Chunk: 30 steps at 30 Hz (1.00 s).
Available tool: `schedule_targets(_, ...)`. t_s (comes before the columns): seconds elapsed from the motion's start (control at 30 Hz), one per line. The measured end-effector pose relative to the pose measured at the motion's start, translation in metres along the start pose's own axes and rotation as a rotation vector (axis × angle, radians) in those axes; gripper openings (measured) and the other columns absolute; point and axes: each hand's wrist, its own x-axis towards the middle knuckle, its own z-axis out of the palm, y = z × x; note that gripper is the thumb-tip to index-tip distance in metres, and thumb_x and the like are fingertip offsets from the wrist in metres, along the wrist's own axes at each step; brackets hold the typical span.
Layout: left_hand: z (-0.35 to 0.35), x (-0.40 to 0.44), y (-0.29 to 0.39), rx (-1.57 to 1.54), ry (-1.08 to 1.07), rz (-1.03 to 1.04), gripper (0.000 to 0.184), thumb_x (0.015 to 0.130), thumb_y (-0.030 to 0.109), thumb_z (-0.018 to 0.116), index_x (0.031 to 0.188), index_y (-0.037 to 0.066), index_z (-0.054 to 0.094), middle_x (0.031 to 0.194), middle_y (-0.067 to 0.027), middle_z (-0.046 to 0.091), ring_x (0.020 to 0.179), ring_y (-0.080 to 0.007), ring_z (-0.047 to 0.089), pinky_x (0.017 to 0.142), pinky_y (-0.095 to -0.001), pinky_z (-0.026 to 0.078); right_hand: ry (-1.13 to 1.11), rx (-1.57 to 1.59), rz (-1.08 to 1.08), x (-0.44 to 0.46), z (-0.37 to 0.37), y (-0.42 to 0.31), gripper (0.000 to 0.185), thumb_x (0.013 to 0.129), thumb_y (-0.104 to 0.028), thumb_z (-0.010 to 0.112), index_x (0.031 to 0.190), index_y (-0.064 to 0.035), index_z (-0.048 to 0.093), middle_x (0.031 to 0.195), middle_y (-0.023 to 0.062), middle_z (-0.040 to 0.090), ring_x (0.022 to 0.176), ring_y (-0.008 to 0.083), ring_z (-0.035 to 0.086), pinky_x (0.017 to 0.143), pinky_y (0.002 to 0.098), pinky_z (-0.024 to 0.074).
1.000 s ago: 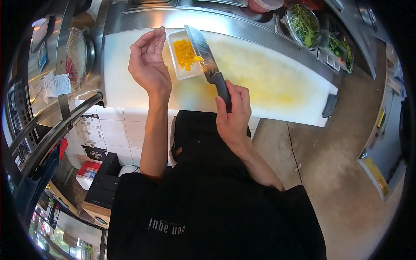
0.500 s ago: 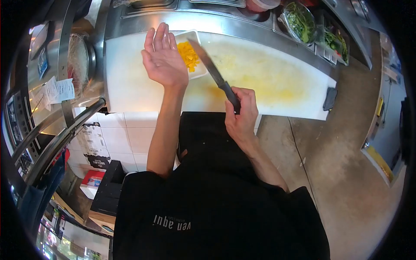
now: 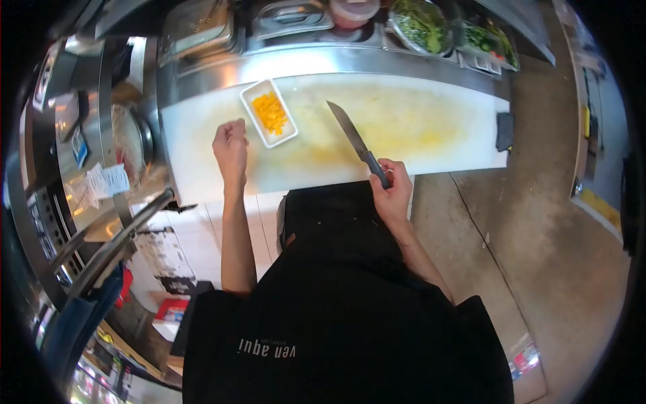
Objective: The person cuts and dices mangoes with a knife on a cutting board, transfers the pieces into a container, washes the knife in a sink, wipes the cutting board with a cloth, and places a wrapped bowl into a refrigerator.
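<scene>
My right hand (image 3: 392, 190) is wrapped round the black handle of a kitchen knife (image 3: 350, 133). The blade points up and to the left over the white cutting board (image 3: 202, 138), apart from the tray. A small white rectangular tray (image 3: 283, 137) rests on the board with diced orange-yellow pieces (image 3: 270, 113) inside. Just left of that tray is my left hand (image 3: 231, 147), its fingers curled in and closed, with nothing visible in them. It does not appear to touch the tray.
Lidded metal containers (image 3: 294, 19) line the back of the counter, with bowls of greens (image 3: 418, 27) at the back right. Yellow stains mark the board. A dark cloth-like piece (image 3: 505, 131) sits at its right end. Paper slips (image 3: 106, 180) hang at the left beside a metal rail (image 3: 128, 229).
My left hand has gone from palm-up and spread to curled, drawing back from the tray. The knife has shifted right, away from the tray. The camera view has tilted.
</scene>
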Motion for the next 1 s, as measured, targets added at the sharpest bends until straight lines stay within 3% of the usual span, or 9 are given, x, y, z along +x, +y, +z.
schedule_targets(0.17,0.002,0.022,-0.001,0.556,-0.298,0.144,0.024,0.091,0.022,0.065,0.083,-0.002,0.065,0.065,-0.0064,0.063,0.053,-0.012,0.059,0.048,-0.029,0.048,-0.028,-0.279,-0.147,0.015,-0.035,0.064,0.032,0.073,0.005,0.064,0.103,-0.0064,0.065,0.092,0.0128,0.057,0.078,0.0292,0.06,0.066,0.0382,0.0515)
schedule_targets(0.4,0.0,0.03,-0.007,0.67,-0.292,0.319,0.02,0.086,0.011,0.063,0.073,-0.004,0.059,0.058,-0.008,0.059,0.05,-0.0156,0.06,0.047,-0.0305,0.049,0.045,-0.353,-0.524,0.071,-0.062,0.083,0.021,0.072,-0.009,0.072,0.093,-0.006,0.068,0.091,0.0109,0.06,0.085,0.0319,0.06,0.074,0.0401,0.0495)
schedule_targets(0.5,0.018,-0.009,0.023,0.602,-0.309,0.234,0.018,0.086,0.007,0.064,0.071,-0.002,0.058,0.058,-0.0066,0.058,0.049,-0.0145,0.058,0.047,-0.0304,0.048,0.282,-0.23,-0.337,0.12,-0.078,0.118,0.024,0.077,-0.018,0.075,0.093,-0.0037,0.065,0.092,0.01,0.061,0.085,0.0289,0.063,0.074,0.0401,0.0507)
schedule_targets(0.57,0.038,-0.029,0.034,0.582,-0.352,0.176,0.016,0.086,0.003,0.064,0.072,0.001,0.058,0.059,-0.0051,0.058,0.049,-0.0123,0.056,0.046,-0.0291,0.047,0.283,0.257,0.465,0.183,-0.099,0.151,0.03,0.082,-0.025,0.074,0.096,-0.0025,0.06,0.096,0.01,0.063,0.084,0.0247,0.066,0.072,0.0401,0.0551)
schedule_targets(0.7,0.135,-0.092,0.075,0.446,-0.491,0.045,0.012,0.087,0.002,0.064,0.076,0.001,0.061,0.064,-0.0058,0.062,0.05,-0.0124,0.059,0.046,-0.0273,0.051,0.415,1.075,0.68,0.335,-0.19,0.153,0.049,0.085,-0.035,0.071,0.111,0.0023,0.055,0.109,0.0163,0.063,0.086,0.0263,0.069,0.058,0.0352,0.0608)
schedule_targets(0.73,0.162,-0.103,0.079,0.443,-0.536,0.022,0.01,0.086,0.001,0.065,0.077,0.001,0.061,0.065,-0.006,0.062,0.05,-0.0129,0.059,0.046,-0.0276,0.052,0.425,1.104,0.677,0.369,-0.202,0.162,0.049,0.085,-0.035,0.071,0.111,0.0023,0.055,0.109,0.0163,0.063,0.086,0.0263,0.069,0.058,0.0352,0.0608)
schedule_targets(0.8,0.224,-0.127,0.084,0.443,-0.595,-0.024,0.008,0.086,0.001,0.066,0.079,0.0,0.062,0.068,-0.0068,0.064,0.052,-0.0142,0.061,0.047,-0.0286,0.054,0.356,0.946,0.765,0.43,-0.221,0.175,0.059,0.093,-0.031,0.06,0.139,-0.0007,0.04,0.125,0.0225,0.054,0.09,0.0356,0.069,0.064,0.0396,0.0622)
schedule_targets(0.93,0.336,-0.145,0.07,0.493,-0.764,-0.142,0.005,0.086,0.002,0.066,0.083,-0.002,0.065,0.072,-0.0048,0.064,0.058,-0.0127,0.061,0.054,-0.0292,0.055,0.297,1.01,0.861,0.491,-0.215,0.219,0.054,0.096,-0.026,0.052,0.14,0.0002,0.036,0.124,0.0229,0.054,0.089,0.0368,0.069,0.063,0.0428,0.0636)
schedule_targets(1.0,0.393,-0.149,0.057,0.421,-0.752,-0.18,0.007,0.086,0.002,0.066,0.08,-0.001,0.064,0.07,-0.0035,0.063,0.057,-0.0121,0.06,0.052,-0.0277,0.053,0.27,1.072,0.915,0.487,-0.225,0.206,0.034,0.095,-0.019,0.051,0.124,-0.0003,0.052,0.125,0.0152,0.061,0.084,0.0326,0.072,0.053,0.0374,0.0619)
